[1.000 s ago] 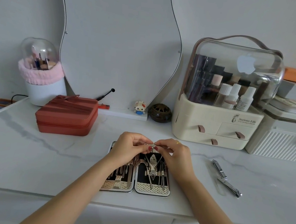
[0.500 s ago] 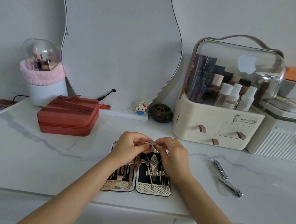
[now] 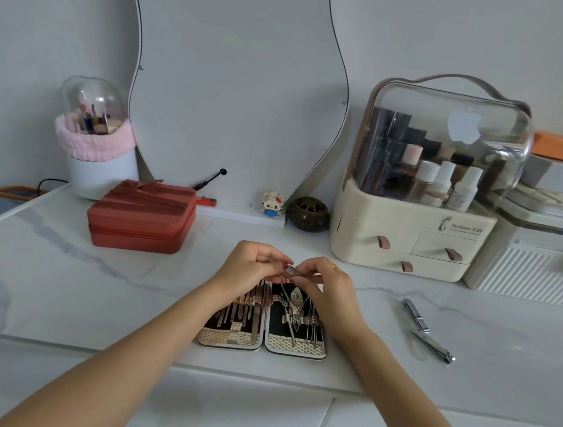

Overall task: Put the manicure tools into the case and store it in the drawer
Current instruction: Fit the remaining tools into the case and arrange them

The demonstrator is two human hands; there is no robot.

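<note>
Pinching one small silver metal tool between both hands, left and right, above the open black-lined manicure case near the desk's front edge, a slip among seated tools is risked.

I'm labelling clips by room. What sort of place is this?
Probably a home dressing table: a wavy mirror against the wall, a clear-lidded cosmetics organiser with bottles, and a brush holder.
</note>
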